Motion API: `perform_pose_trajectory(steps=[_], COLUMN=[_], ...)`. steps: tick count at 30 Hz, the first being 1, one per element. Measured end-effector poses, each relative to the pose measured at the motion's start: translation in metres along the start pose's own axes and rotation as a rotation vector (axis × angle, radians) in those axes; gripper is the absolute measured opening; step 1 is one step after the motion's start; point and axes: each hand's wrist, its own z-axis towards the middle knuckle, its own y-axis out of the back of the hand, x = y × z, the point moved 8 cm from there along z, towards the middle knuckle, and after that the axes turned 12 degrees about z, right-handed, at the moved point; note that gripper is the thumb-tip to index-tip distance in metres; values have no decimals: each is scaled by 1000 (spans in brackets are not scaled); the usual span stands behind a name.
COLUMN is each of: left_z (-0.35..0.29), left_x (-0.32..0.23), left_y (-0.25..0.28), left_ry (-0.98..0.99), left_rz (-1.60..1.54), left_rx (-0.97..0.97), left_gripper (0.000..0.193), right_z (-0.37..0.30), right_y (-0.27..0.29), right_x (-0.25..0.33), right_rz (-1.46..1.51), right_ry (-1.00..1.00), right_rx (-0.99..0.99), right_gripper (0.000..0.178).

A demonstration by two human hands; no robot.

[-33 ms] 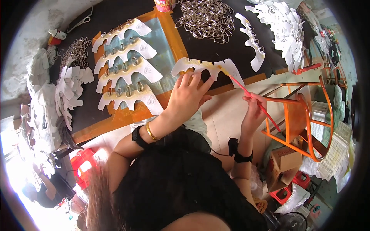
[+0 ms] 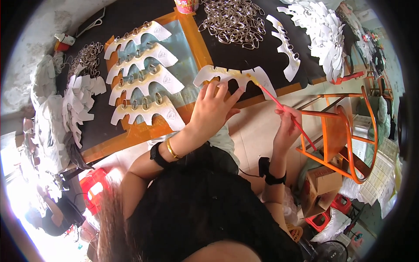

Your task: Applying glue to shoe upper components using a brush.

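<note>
My left hand (image 2: pixel 212 107) lies palm down with its fingers spread, the fingertips on the near edge of a white cutout (image 2: pixel 235 75), covering part of its notches; my palm is hidden. My right hand (image 2: pixel 288 122) is closed around a thin red brush (image 2: pixel 279 102), whose tip touches the cutout's yellow smear, so the bristles are hard to make out. The cutout sits on the near side of the black table (image 2: pixel 244 59), its right end over the orange tape (image 2: pixel 249 101) along the edge. Bare black surface shows between it and the heap of metal rings (image 2: pixel 235 22). To the left, four ringed cutouts (image 2: pixel 168 83) lie in a column, each separate from the next. A red cup (image 2: pixel 187 5) is cut off by the top rim. Tiled floor (image 2: pixel 248 137) shows between the table and my right forearm; the orange chair (image 2: pixel 351 146) stands beyond that hand, how close I cannot tell. Far lower left, glare washes out a person (image 2: pixel 56 214).
</note>
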Motion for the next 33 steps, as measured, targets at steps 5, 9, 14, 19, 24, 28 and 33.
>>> perform_pose_trajectory(steps=[5, 9, 14, 19, 24, 28, 33], left_z=[4, 4, 3, 3, 3, 3, 4], left_x=[-5, -5, -5, -5, -5, -5, -5], left_y=[-3, -5, -8, -7, -7, -6, -7], left_ry=[19, 27, 5, 8, 1, 4, 4], left_rz=[123, 170, 140, 138, 137, 125, 126], left_rx=[20, 49, 54, 55, 44, 42, 46], left_gripper=[53, 54, 54, 55, 55, 55, 57], right_z=[-4, 5, 3, 3, -2, -3, -19], right_y=[-3, 3, -2, 2, -5, -9, -30], right_x=[-5, -9, -13, -8, 0, 12, 22], right_rz=[21, 36, 79, 7, -142, -246, -437], right_ry=[21, 21, -10, 42, 93, 216, 443], right_rx=[90, 17, 40, 36, 119, 172, 358], right_gripper=[12, 12, 11, 13, 19, 22, 23])
